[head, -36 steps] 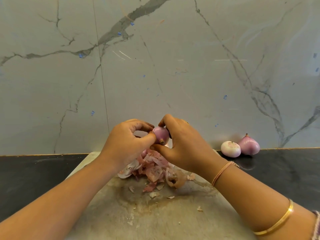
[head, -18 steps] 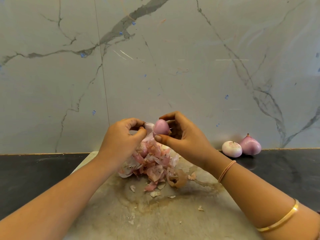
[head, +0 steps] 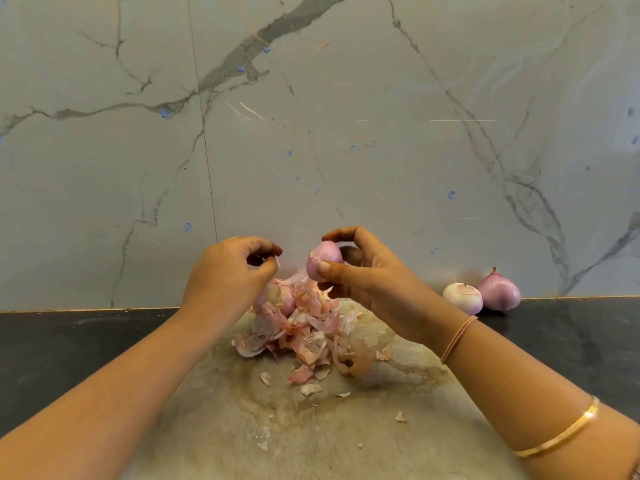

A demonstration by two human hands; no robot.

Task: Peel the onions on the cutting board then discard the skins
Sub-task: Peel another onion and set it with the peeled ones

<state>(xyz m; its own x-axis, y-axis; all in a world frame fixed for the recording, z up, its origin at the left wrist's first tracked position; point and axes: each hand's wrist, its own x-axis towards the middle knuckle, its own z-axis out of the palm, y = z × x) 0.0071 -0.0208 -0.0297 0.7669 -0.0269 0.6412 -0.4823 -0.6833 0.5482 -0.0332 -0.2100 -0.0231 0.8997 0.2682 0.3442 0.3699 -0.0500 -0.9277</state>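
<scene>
text: none readable | labels: none | brands: none | numbers: none | signs: none

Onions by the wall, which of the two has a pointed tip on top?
The purple onion on the right; the paler onion left of it has a flat, trimmed top.

The veined marble-look wall (head: 346, 133) looked smooth and faintly glossy, the dark countertop (head: 69, 341) polished, the stained cutting board (head: 311, 427) matt and rough, the onion skins (head: 304, 327) papery, the gold bangle (head: 561, 434) shiny metal.
</scene>
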